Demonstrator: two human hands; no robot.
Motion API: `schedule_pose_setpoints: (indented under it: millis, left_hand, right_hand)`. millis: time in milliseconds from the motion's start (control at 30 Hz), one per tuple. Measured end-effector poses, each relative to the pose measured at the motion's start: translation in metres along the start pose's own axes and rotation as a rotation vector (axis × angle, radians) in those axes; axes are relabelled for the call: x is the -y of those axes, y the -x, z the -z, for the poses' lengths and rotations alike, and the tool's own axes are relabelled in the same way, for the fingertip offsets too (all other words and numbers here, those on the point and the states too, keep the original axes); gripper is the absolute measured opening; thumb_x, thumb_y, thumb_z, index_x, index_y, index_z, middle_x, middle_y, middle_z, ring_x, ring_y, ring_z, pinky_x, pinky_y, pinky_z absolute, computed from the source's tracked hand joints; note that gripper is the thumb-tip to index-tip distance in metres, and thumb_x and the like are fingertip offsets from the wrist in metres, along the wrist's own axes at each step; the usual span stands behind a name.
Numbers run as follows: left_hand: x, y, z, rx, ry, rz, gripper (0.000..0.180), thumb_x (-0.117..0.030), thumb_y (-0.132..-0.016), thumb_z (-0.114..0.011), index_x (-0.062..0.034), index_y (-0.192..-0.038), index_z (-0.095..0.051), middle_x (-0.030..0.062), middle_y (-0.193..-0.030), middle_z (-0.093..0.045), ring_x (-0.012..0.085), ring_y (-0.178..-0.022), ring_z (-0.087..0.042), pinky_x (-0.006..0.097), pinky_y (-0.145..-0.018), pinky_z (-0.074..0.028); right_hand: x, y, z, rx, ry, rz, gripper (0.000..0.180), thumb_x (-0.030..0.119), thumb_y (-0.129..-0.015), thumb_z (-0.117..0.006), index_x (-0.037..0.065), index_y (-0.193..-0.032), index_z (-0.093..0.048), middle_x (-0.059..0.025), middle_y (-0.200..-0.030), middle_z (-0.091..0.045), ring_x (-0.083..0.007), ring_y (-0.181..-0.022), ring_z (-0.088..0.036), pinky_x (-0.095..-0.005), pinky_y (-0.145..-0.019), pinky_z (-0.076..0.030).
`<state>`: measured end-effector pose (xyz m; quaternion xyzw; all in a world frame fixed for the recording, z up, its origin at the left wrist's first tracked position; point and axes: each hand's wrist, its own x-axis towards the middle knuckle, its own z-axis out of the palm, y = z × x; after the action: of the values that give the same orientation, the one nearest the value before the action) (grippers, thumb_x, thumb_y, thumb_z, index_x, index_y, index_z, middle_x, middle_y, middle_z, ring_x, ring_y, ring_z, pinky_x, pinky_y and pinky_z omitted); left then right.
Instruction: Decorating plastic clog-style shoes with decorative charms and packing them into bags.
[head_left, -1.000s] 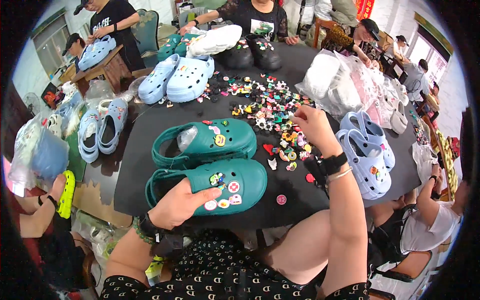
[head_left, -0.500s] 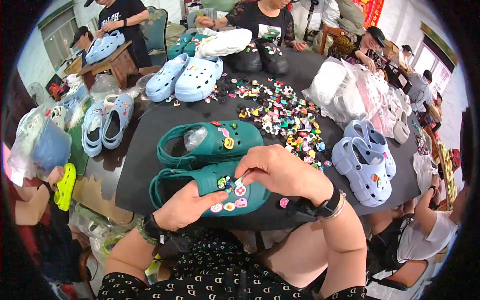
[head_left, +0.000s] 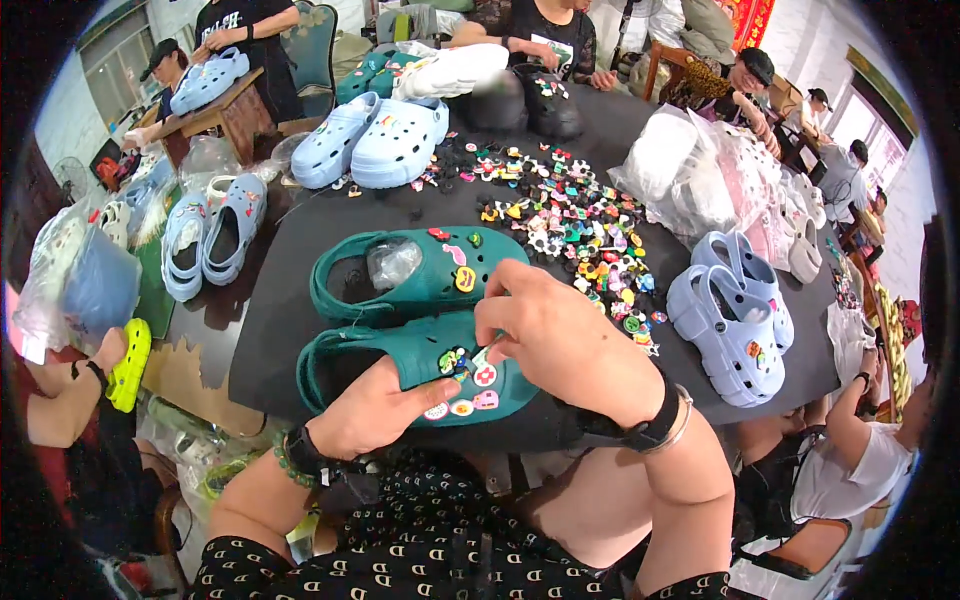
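Note:
A dark green clog lies on the table in front of me, its toe to the right. My left hand is closed round its near side, the thumb on the upper beside a green cartoon shoe charm. My right hand is bent over the toe, fingertips pinched on a small pale shoe charm, partly hidden by the fingers. Next to it sits a white charm with a red cross, with a pink charm below. Just behind, the matching green clog bears several charms and has clear plastic inside.
Loose charms are heaped beyond my right hand. Light blue clogs stand at the far left, lavender clogs at the right. Bagged white clogs lie at the back right. Across the table, a person handles black clogs.
My right fingertips have shifted slightly over the pale charm, and the wrist now covers the spot where a loose pink charm lay. The person opposite has brought a hand to the black clogs.

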<state>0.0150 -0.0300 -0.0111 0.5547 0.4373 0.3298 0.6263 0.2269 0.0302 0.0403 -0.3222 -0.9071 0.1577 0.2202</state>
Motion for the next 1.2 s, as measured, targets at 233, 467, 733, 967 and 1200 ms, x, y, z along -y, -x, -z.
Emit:
schedule_pose_setpoints:
  millis: [233, 467, 733, 967, 1200]
  left_hand:
    - [0.0, 0.003, -0.002, 0.011, -0.138, -0.175, 0.043, -0.005, -0.094, -0.059, -0.004, -0.136, -0.048, 0.0057, -0.128, -0.057, 0.0156, -0.115, -0.053, 0.033, -0.101, -0.042]
    - [0.003, 0.006, -0.007, 0.029, -0.2, -0.217, 0.042, -0.005, -0.092, -0.061, -0.0041, -0.133, -0.052, 0.0082, -0.132, -0.056, 0.0197, -0.123, -0.05, 0.037, -0.106, -0.038]
    - [-0.001, 0.005, -0.006, 0.001, -0.22, -0.253, 0.039, -0.005, -0.092, -0.061, -0.0019, -0.131, -0.053, 0.008, -0.127, -0.058, 0.0182, -0.116, -0.054, 0.035, -0.1, -0.042]
    - [-0.008, 0.0, 0.001, -0.164, -0.202, -0.057, 0.032, -0.018, -0.093, -0.064, -0.0005, -0.12, -0.06, 0.0069, -0.104, -0.068, 0.0112, -0.092, -0.06, 0.031, -0.083, -0.05]
    - [-0.038, 0.024, 0.038, -0.278, -0.935, -0.28, 0.033, -0.018, -0.076, -0.078, 0.001, -0.1, -0.066, 0.013, -0.08, -0.067, 0.0253, -0.071, -0.063, 0.035, -0.067, -0.049]
  right_hand:
    - [-0.001, -0.005, -0.003, 0.024, 0.075, -0.012, 0.03, -0.003, -0.07, -0.072, 0.001, -0.094, -0.054, -0.0154, -0.096, -0.057, -0.0361, -0.093, -0.059, -0.0425, -0.079, -0.05]
    - [-0.007, -0.007, -0.007, 0.129, -0.025, -0.021, 0.04, -0.003, -0.071, -0.07, -0.003, -0.103, -0.046, -0.0202, -0.091, -0.063, -0.0385, -0.09, -0.064, -0.0455, -0.073, -0.052]
    - [-0.006, -0.01, -0.01, 0.103, -0.003, -0.04, 0.036, -0.004, -0.072, -0.07, -0.002, -0.101, -0.048, -0.0182, -0.094, -0.063, -0.0387, -0.093, -0.062, -0.0453, -0.076, -0.049]
    - [-0.034, -0.007, -0.009, 0.119, -0.227, -0.142, 0.027, 0.018, -0.08, -0.074, 0.001, -0.094, -0.058, -0.0174, -0.093, -0.066, -0.0369, -0.092, -0.064, -0.0434, -0.076, -0.05]
    - [-0.049, 0.0, -0.012, 0.069, -0.247, -0.011, 0.031, 0.024, -0.082, -0.073, 0.001, -0.097, -0.059, -0.0172, -0.095, -0.066, -0.037, -0.092, -0.063, -0.0439, -0.078, -0.049]
